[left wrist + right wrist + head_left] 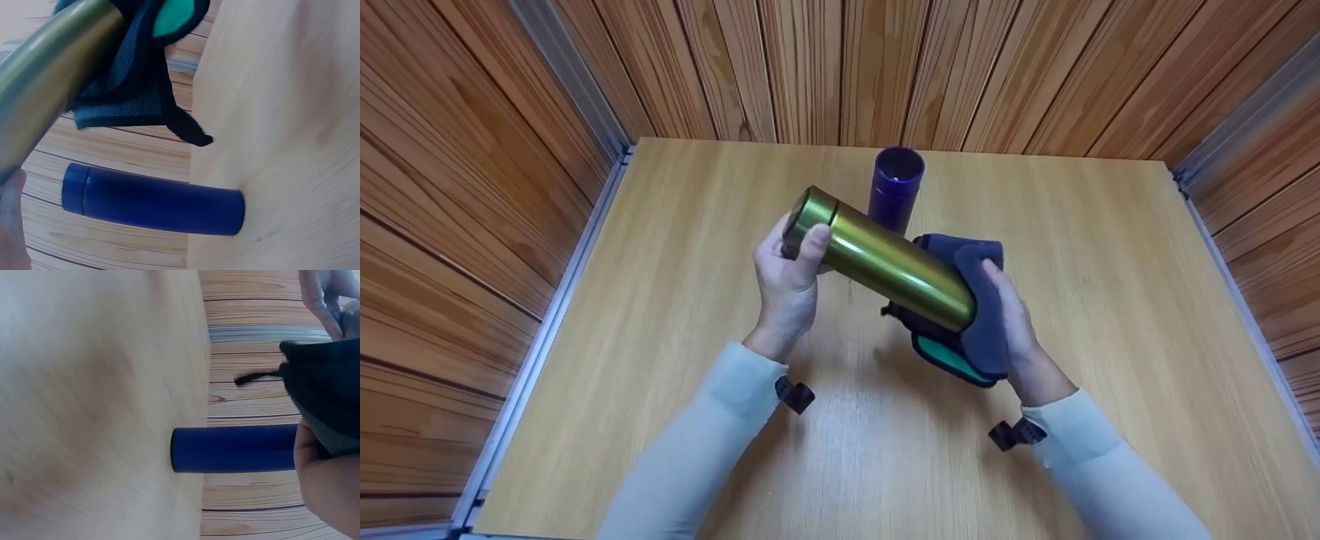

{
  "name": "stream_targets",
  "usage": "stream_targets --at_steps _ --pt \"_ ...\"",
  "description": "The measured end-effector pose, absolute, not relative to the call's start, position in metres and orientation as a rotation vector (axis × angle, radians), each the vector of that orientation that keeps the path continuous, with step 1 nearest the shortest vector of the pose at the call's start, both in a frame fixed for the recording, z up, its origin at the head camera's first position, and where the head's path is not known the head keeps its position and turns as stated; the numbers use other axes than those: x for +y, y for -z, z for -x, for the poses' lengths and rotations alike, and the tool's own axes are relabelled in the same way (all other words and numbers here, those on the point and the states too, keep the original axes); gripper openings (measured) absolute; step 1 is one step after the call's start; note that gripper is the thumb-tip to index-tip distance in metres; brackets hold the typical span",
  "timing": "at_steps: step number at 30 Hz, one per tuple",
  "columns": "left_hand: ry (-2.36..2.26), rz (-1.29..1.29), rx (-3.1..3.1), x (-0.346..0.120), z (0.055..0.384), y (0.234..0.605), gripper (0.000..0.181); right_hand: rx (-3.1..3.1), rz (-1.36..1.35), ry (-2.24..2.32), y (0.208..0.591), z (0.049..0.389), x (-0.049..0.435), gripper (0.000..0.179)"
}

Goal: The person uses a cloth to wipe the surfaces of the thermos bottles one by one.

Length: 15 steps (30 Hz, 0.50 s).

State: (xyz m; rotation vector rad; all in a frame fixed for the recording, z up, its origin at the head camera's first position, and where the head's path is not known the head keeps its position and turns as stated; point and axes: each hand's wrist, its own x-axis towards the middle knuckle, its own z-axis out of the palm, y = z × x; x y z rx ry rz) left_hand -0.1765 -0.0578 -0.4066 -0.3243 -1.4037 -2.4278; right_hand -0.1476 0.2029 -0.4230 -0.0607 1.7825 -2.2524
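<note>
A shiny gold-green thermos bottle is held tilted over the table, its capped end up to the left. My left hand grips it around the cap, thumb across the front. In my right hand is a dark grey fabric piece with black edging and a green patch. This fabric lies against the bottle's lower end and behind it, hiding part of it in the left wrist view. My right fingers are mostly hidden behind the fabric in the head view.
Behind the held bottle a blue-purple thermos bottle stands upright on the wooden table. Wood-plank walls rise along the back and sides. A small black camera sits on each wrist, over pale sleeves.
</note>
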Motion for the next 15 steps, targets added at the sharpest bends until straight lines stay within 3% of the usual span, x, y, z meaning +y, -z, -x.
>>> stream_targets --at_steps 8,15 --pt "1.999 0.573 -1.583 -0.053 0.171 0.396 0.078 1.365 -0.139 2.232 0.42 0.161 0.197 0.06" --pt "1.79 0.624 -1.613 -0.046 0.168 0.397 0.077 1.705 -0.399 2.08 0.424 0.161 0.194 0.073"
